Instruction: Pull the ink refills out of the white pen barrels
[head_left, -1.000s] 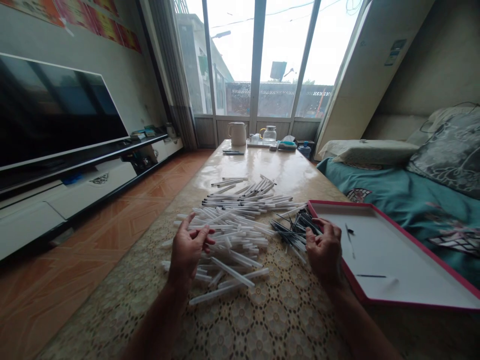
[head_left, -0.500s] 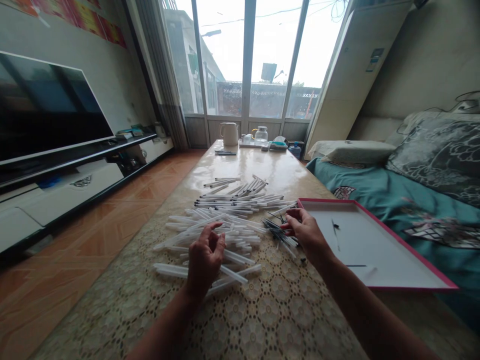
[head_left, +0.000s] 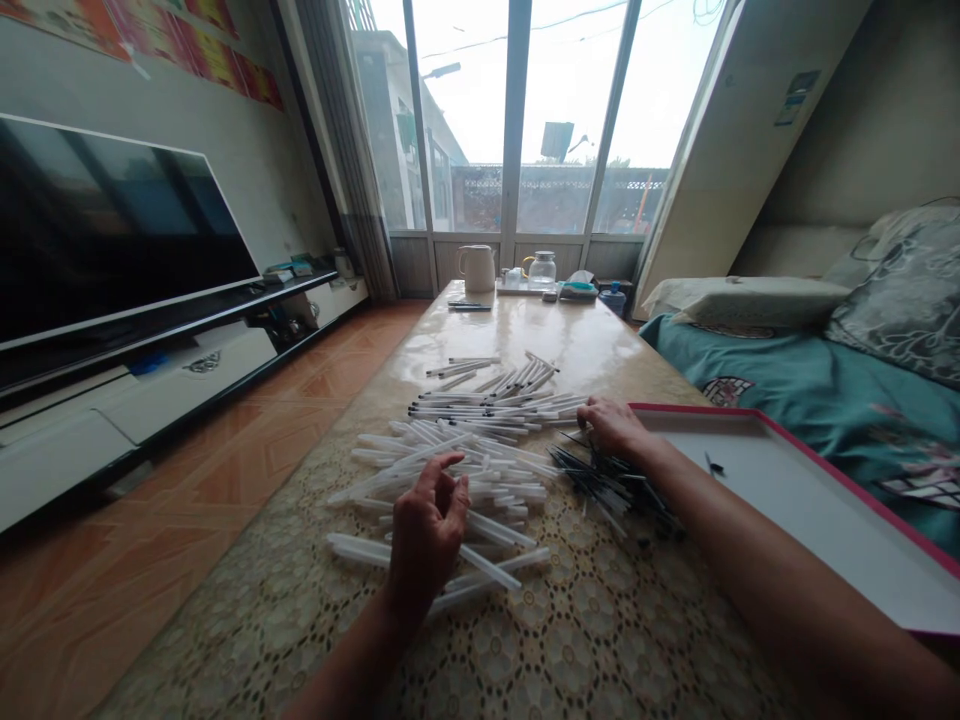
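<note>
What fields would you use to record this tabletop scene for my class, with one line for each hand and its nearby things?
Left hand: curled over clear plastic pen barrels, no held item visible
Right hand: beside assembled pens, just beyond black pen refills
Tray: white tray with red rim, right of the refills
Table cover: lace tablecloth
Far end of table: white jug, glass kettle

Clear pen barrels (head_left: 499, 482), loosely heaped
</note>
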